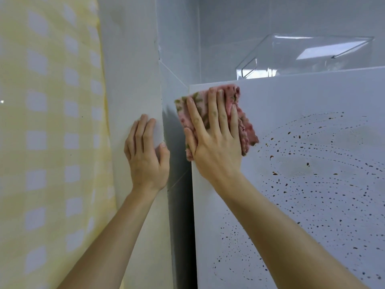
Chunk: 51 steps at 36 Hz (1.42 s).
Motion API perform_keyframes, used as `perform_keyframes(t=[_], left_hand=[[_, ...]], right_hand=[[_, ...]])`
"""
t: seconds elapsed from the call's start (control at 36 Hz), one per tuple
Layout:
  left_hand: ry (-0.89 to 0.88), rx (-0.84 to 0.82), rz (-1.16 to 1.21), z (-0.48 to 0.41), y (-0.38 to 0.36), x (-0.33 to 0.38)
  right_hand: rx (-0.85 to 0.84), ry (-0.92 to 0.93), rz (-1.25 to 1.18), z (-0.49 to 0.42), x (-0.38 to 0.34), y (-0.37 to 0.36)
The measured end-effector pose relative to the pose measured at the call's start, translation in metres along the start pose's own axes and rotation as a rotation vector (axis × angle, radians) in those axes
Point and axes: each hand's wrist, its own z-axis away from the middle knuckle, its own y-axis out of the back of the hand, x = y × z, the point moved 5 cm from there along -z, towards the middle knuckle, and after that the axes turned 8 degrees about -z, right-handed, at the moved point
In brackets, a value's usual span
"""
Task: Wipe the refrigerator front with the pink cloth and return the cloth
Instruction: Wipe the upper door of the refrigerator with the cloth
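The white refrigerator front (312,97) fills the right half of the view, streaked with arcs of small brown droplets. A folded pink cloth (243,122) with greenish-brown stains lies flat against its upper left corner. My right hand (214,140) presses the cloth to the door with straight, spread fingers. My left hand (145,151) rests flat on the white wall panel (133,80) to the left, its thumb wrapped round the panel's edge.
A yellow-and-white checked curtain (50,142) hangs at the far left. A clear plastic container (308,57) stands on top of the refrigerator. A dark narrow gap (181,205) runs between the wall panel and the refrigerator's side.
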Motion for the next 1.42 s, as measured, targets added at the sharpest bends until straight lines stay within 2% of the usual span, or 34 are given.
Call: perform_keyframes(t=[0.31,0.44,0.64,0.78,0.89,1.17,1.42], left_hand=[[-0.017,-0.055,-0.022,0.001,-0.001,-0.001],[-0.015,-0.030,-0.030,0.001,-0.002,-0.002],[-0.027,-0.040,-0.054,-0.006,0.001,-0.003],[-0.073,-0.055,-0.067,-0.009,0.002,-0.008],[-0.087,-0.043,-0.067,-0.008,0.002,-0.010],[-0.106,-0.059,-0.054,-0.012,0.000,-0.013],[-0.060,-0.018,-0.041,-0.006,-0.001,-0.005]], right_hand=[[-0.083,0.168,-0.071,0.128,0.003,0.008],[-0.080,0.214,-0.053,0.086,0.009,0.013],[-0.043,0.111,0.031,-0.036,0.001,0.008],[0.000,0.010,0.077,-0.064,-0.006,0.000],[0.069,-0.016,0.016,-0.044,-0.006,0.001],[-0.052,-0.031,0.001,0.080,-0.007,-0.003],[-0.016,0.017,0.026,0.086,0.009,0.007]])
